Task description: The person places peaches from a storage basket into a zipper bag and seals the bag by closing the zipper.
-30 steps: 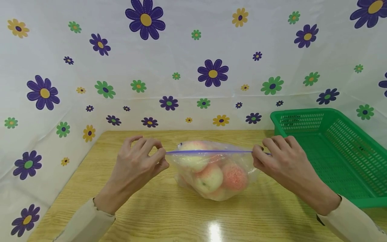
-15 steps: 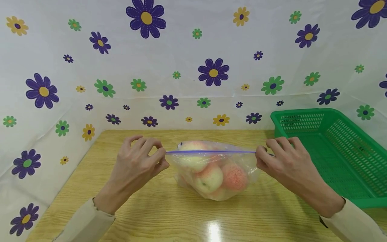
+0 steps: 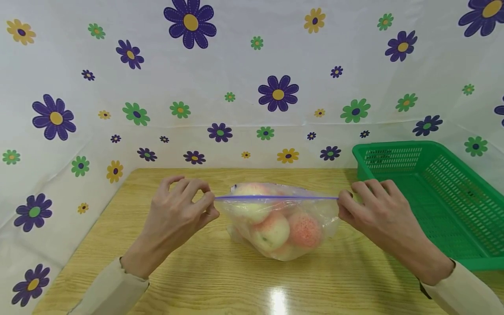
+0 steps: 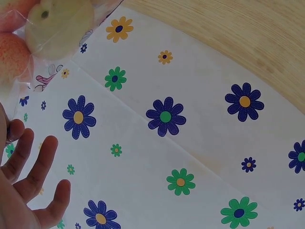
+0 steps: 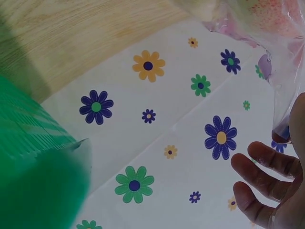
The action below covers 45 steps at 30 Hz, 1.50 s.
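A clear zip bag (image 3: 330, 218) filled with several peaches (image 3: 271, 232) is on the wooden table, its blue-purple zip strip (image 3: 275, 197) stretched level across the top. At the strip's left end, the left hand (image 3: 179, 205) pinches it between thumb and index finger. The right hand (image 3: 376, 210) pinches the right end the same way. In the left wrist view, the other fingers (image 4: 40, 164) of the left hand stand away from the bag. The right wrist view has the right hand's spare fingers (image 5: 259, 174) loosely bent, below the bag's edge.
A green plastic basket (image 3: 417, 197) with slotted walls stands on the right, close behind the right hand. The wooden table (image 3: 189, 280) lies under the bag. A white cloth with printed flowers (image 3: 236, 57) hangs behind and at both sides.
The right hand has moved rightward along the zip strip, so a longer stretch of strip shows between the hands. The left hand keeps its pinch at nearly the same spot.
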Each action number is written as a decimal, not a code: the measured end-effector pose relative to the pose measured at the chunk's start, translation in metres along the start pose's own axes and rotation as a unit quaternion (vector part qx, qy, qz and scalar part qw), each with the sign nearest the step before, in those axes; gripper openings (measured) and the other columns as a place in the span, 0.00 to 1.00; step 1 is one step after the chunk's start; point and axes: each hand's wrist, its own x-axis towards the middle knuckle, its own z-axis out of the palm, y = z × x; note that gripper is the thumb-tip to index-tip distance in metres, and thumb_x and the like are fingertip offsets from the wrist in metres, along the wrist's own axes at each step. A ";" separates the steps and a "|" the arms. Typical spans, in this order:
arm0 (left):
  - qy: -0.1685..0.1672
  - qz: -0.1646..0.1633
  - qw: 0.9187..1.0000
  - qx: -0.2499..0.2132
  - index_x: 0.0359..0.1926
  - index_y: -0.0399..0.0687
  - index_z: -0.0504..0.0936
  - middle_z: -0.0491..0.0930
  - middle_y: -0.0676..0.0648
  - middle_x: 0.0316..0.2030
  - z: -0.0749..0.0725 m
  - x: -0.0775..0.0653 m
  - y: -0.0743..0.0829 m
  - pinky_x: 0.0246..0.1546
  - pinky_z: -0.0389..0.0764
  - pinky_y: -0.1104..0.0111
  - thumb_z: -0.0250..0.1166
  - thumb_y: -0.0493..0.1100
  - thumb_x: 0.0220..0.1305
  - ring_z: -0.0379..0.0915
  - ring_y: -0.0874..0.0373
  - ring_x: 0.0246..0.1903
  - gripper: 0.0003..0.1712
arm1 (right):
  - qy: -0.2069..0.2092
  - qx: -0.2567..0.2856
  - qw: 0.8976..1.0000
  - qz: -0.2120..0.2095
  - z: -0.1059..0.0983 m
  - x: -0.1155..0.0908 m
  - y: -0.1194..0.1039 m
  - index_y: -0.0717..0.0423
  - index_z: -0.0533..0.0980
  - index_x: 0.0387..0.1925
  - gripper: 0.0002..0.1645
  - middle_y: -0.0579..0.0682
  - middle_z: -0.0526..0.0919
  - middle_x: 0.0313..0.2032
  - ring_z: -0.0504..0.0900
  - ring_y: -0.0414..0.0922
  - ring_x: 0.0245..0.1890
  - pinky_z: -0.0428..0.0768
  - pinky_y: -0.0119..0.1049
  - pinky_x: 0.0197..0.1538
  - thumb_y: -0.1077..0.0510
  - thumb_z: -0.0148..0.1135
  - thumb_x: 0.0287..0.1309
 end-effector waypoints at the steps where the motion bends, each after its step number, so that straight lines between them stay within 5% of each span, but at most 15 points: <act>1: 0.000 0.000 1.000 0.000 0.24 0.46 0.78 0.80 0.46 0.30 0.000 0.000 0.000 0.40 0.85 0.46 0.47 0.40 0.67 0.78 0.49 0.26 0.17 | 0.003 0.000 1.000 0.000 0.000 0.000 0.000 0.56 0.73 0.33 0.26 0.57 0.80 0.28 0.79 0.60 0.29 0.77 0.50 0.27 0.49 0.32 0.80; 14: 0.003 -0.007 1.000 -0.006 0.24 0.46 0.78 0.81 0.46 0.30 0.000 0.001 0.001 0.41 0.85 0.46 0.47 0.40 0.66 0.78 0.49 0.25 0.17 | 0.006 0.003 1.000 0.009 -0.002 -0.003 0.002 0.56 0.74 0.32 0.28 0.57 0.82 0.29 0.80 0.57 0.28 0.76 0.47 0.26 0.47 0.33 0.80; 20: 0.013 -0.030 0.999 -0.030 0.23 0.45 0.79 0.82 0.45 0.30 0.003 0.004 0.001 0.38 0.86 0.47 0.49 0.41 0.65 0.79 0.49 0.25 0.17 | -0.023 0.060 0.996 0.068 -0.002 -0.004 -0.001 0.59 0.78 0.35 0.35 0.54 0.83 0.29 0.79 0.50 0.25 0.79 0.41 0.24 0.41 0.32 0.82; 24: 0.015 -0.052 0.997 -0.051 0.22 0.45 0.79 0.82 0.44 0.31 0.003 0.008 0.001 0.37 0.85 0.48 0.51 0.41 0.63 0.80 0.49 0.28 0.15 | -0.088 0.142 0.976 0.143 -0.004 -0.006 -0.005 0.57 0.80 0.44 0.21 0.51 0.85 0.35 0.83 0.46 0.30 0.84 0.39 0.25 0.43 0.59 0.73; 27: 0.026 -0.066 0.995 -0.070 0.23 0.44 0.79 0.82 0.43 0.31 0.004 0.011 0.001 0.36 0.85 0.48 0.52 0.40 0.61 0.80 0.49 0.29 0.13 | -0.122 0.193 0.958 0.175 -0.005 -0.006 -0.009 0.52 0.82 0.48 0.17 0.47 0.86 0.38 0.84 0.43 0.34 0.86 0.38 0.29 0.53 0.74 0.58; 33: 0.028 -0.082 0.992 -0.092 0.25 0.43 0.81 0.81 0.43 0.32 0.005 0.014 0.000 0.35 0.86 0.47 0.55 0.39 0.61 0.81 0.50 0.29 0.11 | -0.070 0.213 0.963 0.151 -0.006 0.001 -0.009 0.54 0.82 0.40 0.13 0.45 0.84 0.34 0.75 0.36 0.29 0.82 0.31 0.29 0.67 0.74 0.53; 39: 0.024 -0.102 0.991 -0.080 0.28 0.41 0.83 0.80 0.40 0.38 0.006 0.013 -0.006 0.29 0.85 0.50 0.55 0.39 0.63 0.86 0.46 0.31 0.12 | -0.050 0.199 0.968 0.146 -0.007 0.014 -0.010 0.59 0.78 0.41 0.13 0.46 0.77 0.29 0.69 0.37 0.26 0.72 0.28 0.24 0.69 0.71 0.56; 45: 0.045 -0.156 0.982 -0.097 0.29 0.40 0.83 0.78 0.38 0.41 0.006 0.015 -0.014 0.17 0.74 0.60 0.57 0.38 0.62 0.86 0.43 0.33 0.10 | -0.014 0.227 0.961 0.160 -0.004 0.036 -0.014 0.62 0.77 0.42 0.11 0.49 0.77 0.29 0.70 0.38 0.26 0.70 0.28 0.25 0.69 0.68 0.59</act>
